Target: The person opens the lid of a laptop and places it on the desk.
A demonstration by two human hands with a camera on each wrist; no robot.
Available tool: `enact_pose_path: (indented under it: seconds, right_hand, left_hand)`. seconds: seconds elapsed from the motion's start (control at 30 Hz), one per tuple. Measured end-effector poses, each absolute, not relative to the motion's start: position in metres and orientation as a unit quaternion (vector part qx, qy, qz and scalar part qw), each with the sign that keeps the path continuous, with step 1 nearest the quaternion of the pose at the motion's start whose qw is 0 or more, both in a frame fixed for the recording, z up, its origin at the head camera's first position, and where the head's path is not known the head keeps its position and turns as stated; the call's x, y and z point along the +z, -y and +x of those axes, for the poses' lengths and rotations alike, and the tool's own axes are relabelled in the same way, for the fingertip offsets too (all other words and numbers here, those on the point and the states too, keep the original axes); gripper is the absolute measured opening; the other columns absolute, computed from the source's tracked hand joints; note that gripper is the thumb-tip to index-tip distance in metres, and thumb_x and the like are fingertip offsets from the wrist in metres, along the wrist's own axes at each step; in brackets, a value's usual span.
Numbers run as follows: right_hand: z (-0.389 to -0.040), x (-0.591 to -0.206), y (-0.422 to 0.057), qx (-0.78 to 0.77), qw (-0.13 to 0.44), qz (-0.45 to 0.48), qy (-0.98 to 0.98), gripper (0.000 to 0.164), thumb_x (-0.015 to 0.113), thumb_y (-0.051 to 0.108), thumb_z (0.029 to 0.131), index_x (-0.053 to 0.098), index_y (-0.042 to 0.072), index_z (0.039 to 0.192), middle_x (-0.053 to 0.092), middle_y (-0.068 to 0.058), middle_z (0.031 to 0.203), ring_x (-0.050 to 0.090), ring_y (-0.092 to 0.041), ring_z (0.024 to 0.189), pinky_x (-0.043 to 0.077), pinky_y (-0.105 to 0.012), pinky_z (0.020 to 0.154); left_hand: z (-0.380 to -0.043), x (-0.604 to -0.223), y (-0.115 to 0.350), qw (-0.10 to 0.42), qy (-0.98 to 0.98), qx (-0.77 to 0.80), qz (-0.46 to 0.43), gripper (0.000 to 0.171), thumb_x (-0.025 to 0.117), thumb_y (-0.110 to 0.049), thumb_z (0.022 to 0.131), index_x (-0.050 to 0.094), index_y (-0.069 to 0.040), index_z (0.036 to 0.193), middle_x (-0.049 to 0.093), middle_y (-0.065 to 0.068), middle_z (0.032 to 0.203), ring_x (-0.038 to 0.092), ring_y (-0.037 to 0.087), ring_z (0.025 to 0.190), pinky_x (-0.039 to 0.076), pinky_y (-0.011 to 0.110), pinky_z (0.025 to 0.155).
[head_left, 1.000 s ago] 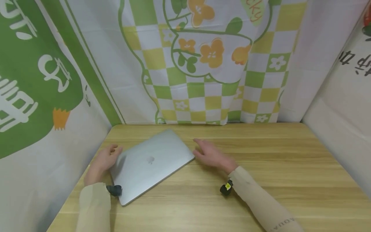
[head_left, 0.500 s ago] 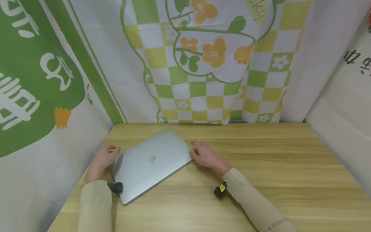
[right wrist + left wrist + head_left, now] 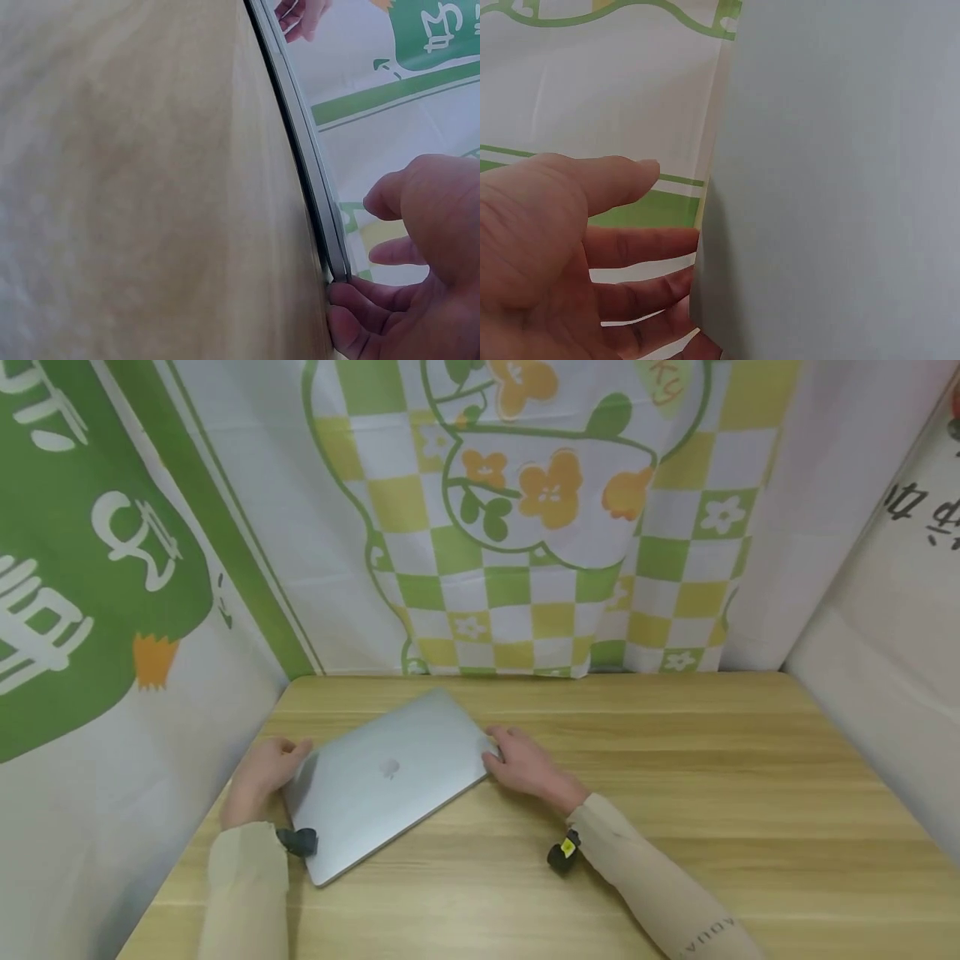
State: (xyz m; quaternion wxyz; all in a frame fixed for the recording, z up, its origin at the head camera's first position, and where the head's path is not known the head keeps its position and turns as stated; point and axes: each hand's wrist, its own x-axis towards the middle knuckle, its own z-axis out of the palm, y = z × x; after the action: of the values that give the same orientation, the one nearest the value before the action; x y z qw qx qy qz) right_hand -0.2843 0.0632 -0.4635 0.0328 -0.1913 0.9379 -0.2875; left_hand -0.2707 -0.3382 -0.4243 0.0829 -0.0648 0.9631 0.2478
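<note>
A silver laptop (image 3: 375,810), lid down, lies at an angle on the left half of the wooden table (image 3: 697,827). At its left edge is my left hand (image 3: 261,777); in the left wrist view the fingers (image 3: 641,244) extend to the laptop's side, and the thumb stays off the lid. My right hand (image 3: 525,767) is at the right corner. The right wrist view shows the lower fingertips (image 3: 346,326) touching that corner, loosely bent, while the thumb is raised apart from it. Some fingertips are hidden at the left edge.
Bare tabletop extends right of the laptop and in front of it. A patterned cloth (image 3: 540,610) hangs along the table's back edge. Printed cloth panels stand at the left (image 3: 97,560) and right (image 3: 885,635). A small dark device is on each wrist.
My right hand has moved left from just beside the laptop's right corner to touch it. My left hand stays at the left edge, and the laptop lies almost the same.
</note>
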Motion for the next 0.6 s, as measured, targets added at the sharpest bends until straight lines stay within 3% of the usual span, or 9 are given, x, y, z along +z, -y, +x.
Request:
enact_pose_path:
  seconds: [0.37,0.6]
  right_hand:
    - [-0.2862,-0.4640,-0.0614,-0.279,0.045,-0.182,-0.942,0.056,0.048,0.034,0.100,0.043,0.004,0.146,0.055,-0.021,0.138,0.053,-0.031,0.126,0.046,-0.046,0.106]
    - [-0.2874,-0.4643,-0.0622,-0.278,0.047,-0.190,-0.940,0.052,0.050,0.031,0.099,0.049,0.000,0.141,0.059,-0.021,0.133,0.055,-0.031,0.122,0.046,-0.046,0.106]
  left_hand:
    - [-0.2715,-0.4278,0.3369,0.050,-0.973,0.222,-0.033,0.053,0.053,-0.041,0.098,0.063,0.007,0.118,0.068,0.025,0.107,0.064,0.031,0.090,0.052,0.041,0.073]
    - [-0.2731,-0.4331,0.3359,0.041,-0.976,0.215,-0.017,0.047,0.060,-0.035,0.095,0.064,0.007,0.113,0.069,0.024,0.100,0.064,0.032,0.087,0.052,0.042,0.072]
